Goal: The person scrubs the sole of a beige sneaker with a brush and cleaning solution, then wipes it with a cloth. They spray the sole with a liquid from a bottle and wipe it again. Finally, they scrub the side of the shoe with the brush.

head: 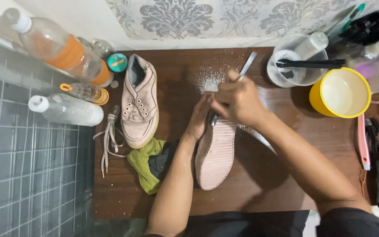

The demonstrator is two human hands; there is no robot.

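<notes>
A pale pink shoe [216, 154] lies sole-up on the brown wooden table [264, 175]. My left hand [198, 120] steadies its far end, fingers curled around the shoe. My right hand [237, 102] is closed around a grey-handled brush [245, 68], whose head presses on the ribbed sole under my fingers. White powder [210, 79] is scattered on the table just beyond the shoe. The matching shoe [139, 102] rests upright to the left, without laces.
Loose laces [109, 134] and a green-black cloth [151, 163] lie left of the shoe. Bottles [62, 49] crowd the back left. At right stand a clear bowl [294, 70], a yellow cup [341, 93], a pink toothbrush [363, 140] and more bottles [373, 57]. Grey tiles [27, 166] border the left.
</notes>
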